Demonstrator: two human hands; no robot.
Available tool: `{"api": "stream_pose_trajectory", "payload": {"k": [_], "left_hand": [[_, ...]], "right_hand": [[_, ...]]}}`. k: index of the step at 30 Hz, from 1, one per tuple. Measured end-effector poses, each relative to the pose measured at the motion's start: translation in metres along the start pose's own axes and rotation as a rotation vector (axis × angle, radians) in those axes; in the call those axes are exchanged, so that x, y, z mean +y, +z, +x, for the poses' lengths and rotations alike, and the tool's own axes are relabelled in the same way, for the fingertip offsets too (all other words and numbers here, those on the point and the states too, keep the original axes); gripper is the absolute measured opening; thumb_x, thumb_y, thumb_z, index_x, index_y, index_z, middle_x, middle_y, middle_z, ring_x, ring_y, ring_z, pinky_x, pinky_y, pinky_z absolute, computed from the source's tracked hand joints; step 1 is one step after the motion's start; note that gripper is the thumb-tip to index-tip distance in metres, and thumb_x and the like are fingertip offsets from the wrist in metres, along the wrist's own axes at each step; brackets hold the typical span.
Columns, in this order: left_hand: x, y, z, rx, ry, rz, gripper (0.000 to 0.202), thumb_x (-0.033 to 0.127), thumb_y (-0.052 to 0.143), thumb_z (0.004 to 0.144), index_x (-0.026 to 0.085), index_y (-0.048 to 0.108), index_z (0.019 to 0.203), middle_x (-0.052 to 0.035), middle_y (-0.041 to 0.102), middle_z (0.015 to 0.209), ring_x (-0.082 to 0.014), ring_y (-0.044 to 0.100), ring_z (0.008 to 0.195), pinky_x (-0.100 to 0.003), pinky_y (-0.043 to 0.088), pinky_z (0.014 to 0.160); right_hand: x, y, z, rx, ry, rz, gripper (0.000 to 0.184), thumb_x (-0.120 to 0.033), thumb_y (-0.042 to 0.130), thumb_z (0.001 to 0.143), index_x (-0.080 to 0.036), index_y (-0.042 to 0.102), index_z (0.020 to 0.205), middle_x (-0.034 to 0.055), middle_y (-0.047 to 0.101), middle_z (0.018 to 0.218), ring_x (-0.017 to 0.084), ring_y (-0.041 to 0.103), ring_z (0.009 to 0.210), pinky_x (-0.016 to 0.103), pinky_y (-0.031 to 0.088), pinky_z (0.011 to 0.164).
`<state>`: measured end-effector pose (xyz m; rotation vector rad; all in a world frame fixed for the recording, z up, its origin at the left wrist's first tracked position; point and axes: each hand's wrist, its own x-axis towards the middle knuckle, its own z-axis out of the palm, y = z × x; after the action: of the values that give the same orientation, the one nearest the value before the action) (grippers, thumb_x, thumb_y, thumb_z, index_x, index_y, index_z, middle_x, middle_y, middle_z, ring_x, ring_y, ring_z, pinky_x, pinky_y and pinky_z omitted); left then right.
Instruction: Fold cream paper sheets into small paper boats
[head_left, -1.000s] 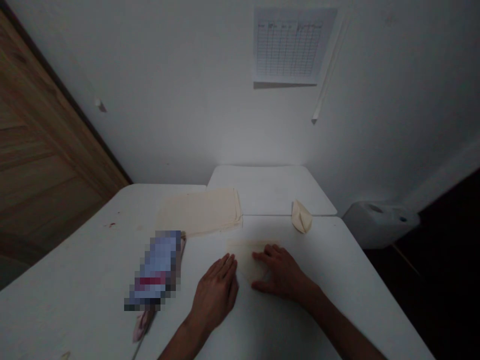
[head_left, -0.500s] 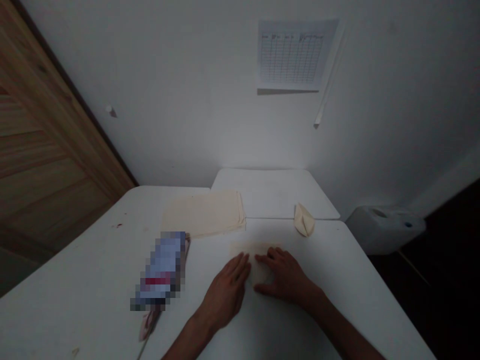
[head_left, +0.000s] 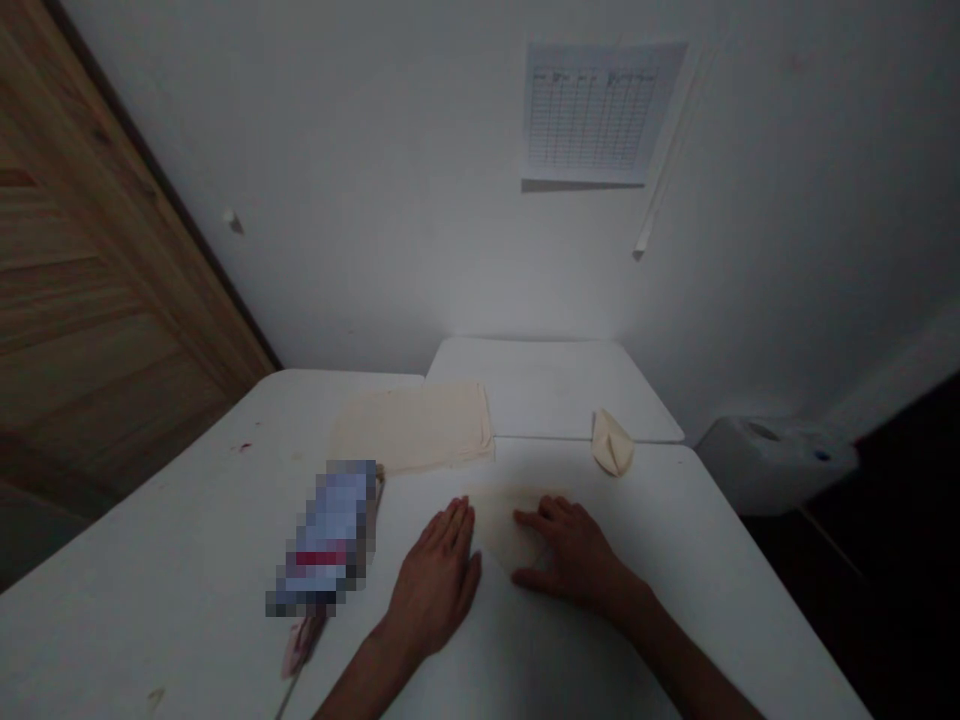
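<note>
A thin cream sheet (head_left: 510,525), pale against the white table, lies flat between my hands; I cannot tell whether it is paper or cloth. My left hand (head_left: 435,580) rests at the sheet's left side, fingers stretched out and lying flat. On the sheet's right part is my right hand (head_left: 570,550), palm down, with thumb and forefinger spread and the other fingers bent. It covers that part of the sheet. Beyond it sits a folded cream piece (head_left: 613,445) with a pointed top and a crease.
A stack of cream sheets (head_left: 412,428) lies farther back on the white table (head_left: 187,540). Left of my hands is a pixelated packet (head_left: 326,530). A printed chart (head_left: 592,115) hangs on the wall. Right of the table stands a white plastic container (head_left: 780,465).
My left hand has slid left, away from my right hand, uncovering more of the sheet. My right hand has stayed nearly in place. The view has shifted slightly.
</note>
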<state>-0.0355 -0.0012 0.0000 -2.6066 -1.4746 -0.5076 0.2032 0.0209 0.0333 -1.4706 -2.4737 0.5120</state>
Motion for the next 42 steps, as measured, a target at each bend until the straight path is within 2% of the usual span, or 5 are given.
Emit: {"api": "stream_pose_trajectory", "payload": {"k": [12,19,28,34,42], "left_hand": [[0.009,-0.006,0.025,0.087,-0.216,0.13,0.028,0.03,0.044,0.093,0.011,0.062,0.102,-0.02,0.056,0.126,-0.0342,0.051,0.117,-0.051,0.041,0.096],[0.0,-0.001,0.067,0.058,0.074,-0.22,0.03,0.021,0.051,0.09,0.019,0.054,0.12,-0.0099,0.055,0.129,-0.0239,0.05,0.118,-0.043,0.042,0.099],[-0.001,0.015,0.073,0.007,0.133,-0.289,0.029,0.022,0.056,0.089,0.02,0.057,0.118,-0.0078,0.058,0.123,-0.0246,0.05,0.114,-0.043,0.043,0.096],[-0.002,0.017,0.072,0.033,0.103,-0.3,0.037,0.024,0.06,0.086,0.018,0.053,0.122,-0.0094,0.058,0.122,-0.0267,0.05,0.113,-0.045,0.041,0.097],[-0.002,0.016,0.072,0.051,0.097,-0.345,0.035,0.023,0.06,0.086,0.019,0.053,0.12,-0.0083,0.058,0.116,-0.025,0.051,0.108,-0.042,0.042,0.094]], "right_hand": [[0.0,0.001,-0.001,0.031,0.021,0.024,0.076,-0.063,0.072,0.064,-0.03,0.054,0.13,0.0081,0.055,0.116,0.029,0.048,0.11,0.04,0.033,0.098],[0.003,0.006,-0.005,0.098,-0.02,0.046,0.071,-0.062,0.072,0.066,-0.029,0.056,0.128,0.0076,0.057,0.113,0.027,0.049,0.107,0.041,0.033,0.098],[0.015,-0.004,0.002,0.12,0.014,0.022,0.022,-0.031,0.057,0.088,-0.025,0.068,0.106,0.0049,0.062,0.104,0.02,0.053,0.1,0.032,0.04,0.092],[0.029,-0.014,0.024,0.173,-0.008,-0.003,0.057,-0.037,0.076,0.071,-0.025,0.059,0.124,0.0074,0.054,0.13,0.026,0.046,0.117,0.038,0.034,0.101],[0.028,-0.024,0.037,0.081,-0.082,-0.051,0.062,-0.04,0.079,0.067,-0.024,0.059,0.123,0.0059,0.063,0.114,0.025,0.053,0.105,0.036,0.038,0.093]]}}
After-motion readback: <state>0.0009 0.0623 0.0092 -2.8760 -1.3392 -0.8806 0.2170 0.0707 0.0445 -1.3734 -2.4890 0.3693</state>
